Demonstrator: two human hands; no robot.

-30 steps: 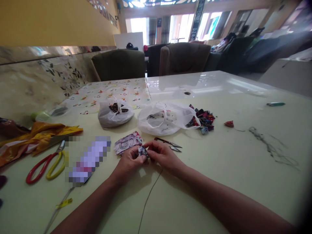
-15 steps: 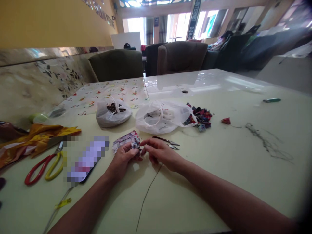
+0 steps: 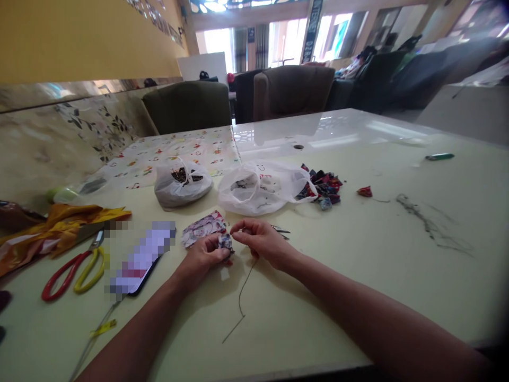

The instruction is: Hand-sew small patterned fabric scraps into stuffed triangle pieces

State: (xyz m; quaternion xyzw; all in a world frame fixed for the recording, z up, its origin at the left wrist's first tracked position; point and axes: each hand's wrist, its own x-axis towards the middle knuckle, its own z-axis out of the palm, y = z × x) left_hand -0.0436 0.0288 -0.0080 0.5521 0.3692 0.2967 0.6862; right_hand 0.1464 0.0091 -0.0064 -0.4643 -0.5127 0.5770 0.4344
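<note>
Pinching: left hand [image 3: 204,255] clamps a folded scrap [image 3: 225,243] just above the tabletop [image 3: 358,276].
Right hand [image 3: 260,241]: fingertips pinched together, just beside the scrap; what they grip, cannot tell.
Thread [image 3: 242,297]: trails from under the right hand across the tabletop.
Nearby: printed patch [image 3: 201,229], snips [image 3: 281,230], bag [image 3: 258,187].

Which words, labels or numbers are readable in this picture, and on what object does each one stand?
None can be read for certain.
Raised lettering on the yellow wall: cut off and too blurred.
Vertical banner by the windows: letters too blurred.
Red marks on the larger white bag: too small.
Phone: screen pixelated.
</note>
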